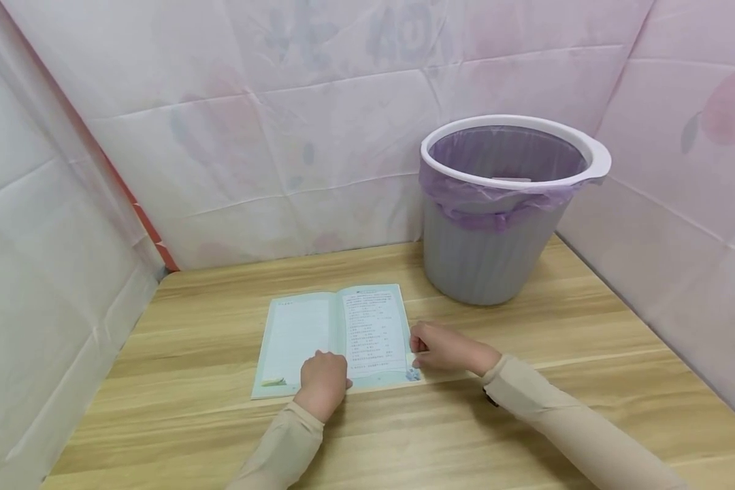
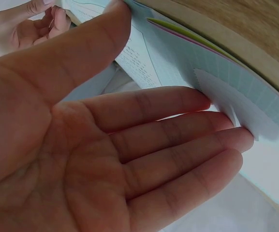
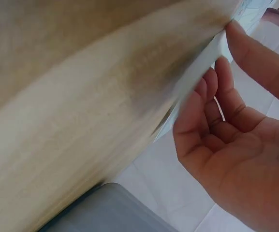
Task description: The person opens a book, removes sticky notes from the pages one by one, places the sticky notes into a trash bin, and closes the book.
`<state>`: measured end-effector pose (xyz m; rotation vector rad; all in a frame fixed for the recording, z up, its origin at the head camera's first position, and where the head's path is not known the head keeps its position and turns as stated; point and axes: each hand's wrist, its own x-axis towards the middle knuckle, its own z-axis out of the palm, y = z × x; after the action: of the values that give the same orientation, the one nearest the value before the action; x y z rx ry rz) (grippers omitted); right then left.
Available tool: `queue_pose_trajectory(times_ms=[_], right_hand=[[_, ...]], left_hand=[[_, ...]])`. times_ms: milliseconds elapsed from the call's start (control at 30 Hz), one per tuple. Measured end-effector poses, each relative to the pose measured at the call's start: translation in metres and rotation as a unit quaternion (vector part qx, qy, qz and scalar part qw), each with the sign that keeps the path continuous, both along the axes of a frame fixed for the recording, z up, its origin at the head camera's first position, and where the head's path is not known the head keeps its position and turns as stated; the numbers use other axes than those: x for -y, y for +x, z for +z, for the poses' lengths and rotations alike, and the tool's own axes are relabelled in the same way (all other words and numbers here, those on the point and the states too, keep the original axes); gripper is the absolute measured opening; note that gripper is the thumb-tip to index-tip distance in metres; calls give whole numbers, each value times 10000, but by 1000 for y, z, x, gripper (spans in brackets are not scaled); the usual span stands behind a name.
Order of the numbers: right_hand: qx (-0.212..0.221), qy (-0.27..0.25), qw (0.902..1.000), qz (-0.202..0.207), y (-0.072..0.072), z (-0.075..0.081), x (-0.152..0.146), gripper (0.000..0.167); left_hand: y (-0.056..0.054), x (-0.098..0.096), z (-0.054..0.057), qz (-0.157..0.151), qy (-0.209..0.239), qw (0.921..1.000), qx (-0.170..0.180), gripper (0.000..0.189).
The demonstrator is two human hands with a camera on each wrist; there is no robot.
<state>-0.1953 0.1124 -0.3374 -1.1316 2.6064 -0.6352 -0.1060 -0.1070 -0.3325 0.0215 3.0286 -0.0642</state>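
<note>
An open booklet (image 1: 370, 333) with pale green page borders and printed text lies flat on the wooden table. My left hand (image 1: 324, 381) rests on its lower part near the centre fold. In the left wrist view, that left hand (image 2: 144, 140) has its fingers extended over the pages, thumb apart from them. At the booklet's right edge, my right hand (image 1: 442, 347) pinches the lower outer corner of the right page, which looks slightly lifted. The right wrist view shows the right hand (image 3: 236, 121) with thumb and forefinger at the page edge and the other fingers curled.
A grey bin (image 1: 484, 252) with a white rim and purple liner stands behind and right of the booklet. Something pale lies inside it, partly hidden. Patterned sheets (image 1: 220, 150) hang behind and on both sides of the table (image 1: 177, 422).
</note>
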Motion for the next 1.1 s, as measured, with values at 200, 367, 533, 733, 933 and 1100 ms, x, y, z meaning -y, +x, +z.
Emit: queue_pose_trajectory(times_ms=[200,367,533,733,933,1100], right_hand=[[-389,-219,9989,-163,7,1,1,20],[-627,-408,9969,-244,13,2,0,20],[-997,-626,9929,-173,16,5,-1,22],[-995,-795,9919,-6,20,10,-3,25],[-1081,-1598,9796,566,16,29,-14,22],[-2745,-2959,9120,726,5,90,-31,27]], left_hand=[[0,0,3,-3,-36,10000,3,33],[-1,1,6,38,-26,10000,33,33],[-1,3,4,60,-6,10000,67,35],[0,4,2,61,-17,10000,72,36],[1,3,2,87,78,9999,80,36],[3,0,1,51,77,9999,62,36]])
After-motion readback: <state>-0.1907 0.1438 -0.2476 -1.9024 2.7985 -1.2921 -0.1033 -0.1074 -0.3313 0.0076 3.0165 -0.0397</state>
